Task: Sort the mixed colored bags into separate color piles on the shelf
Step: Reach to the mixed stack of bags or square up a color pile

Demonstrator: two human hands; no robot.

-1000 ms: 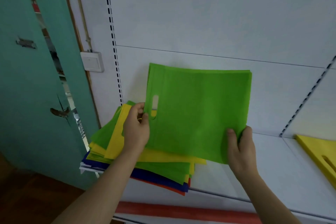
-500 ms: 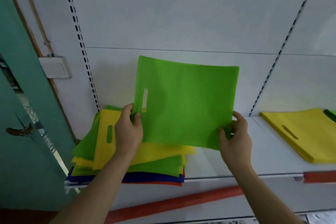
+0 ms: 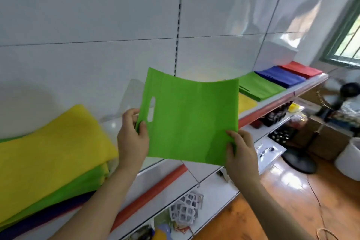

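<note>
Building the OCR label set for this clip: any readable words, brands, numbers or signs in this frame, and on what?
None readable.
Green bag held by the left hand and right hand: plain, no print.
Sorted piles on the shelf, green pile, blue pile, red pile: no print shows.
Packets on the lower shelf: too small and blurred to read.

Head camera looks down, close over the shelf point(image 3: 276, 103).

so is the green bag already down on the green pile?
No. Both hands, left hand and right hand, hold the green bag up in the air, short of the green pile further along the shelf.
</note>
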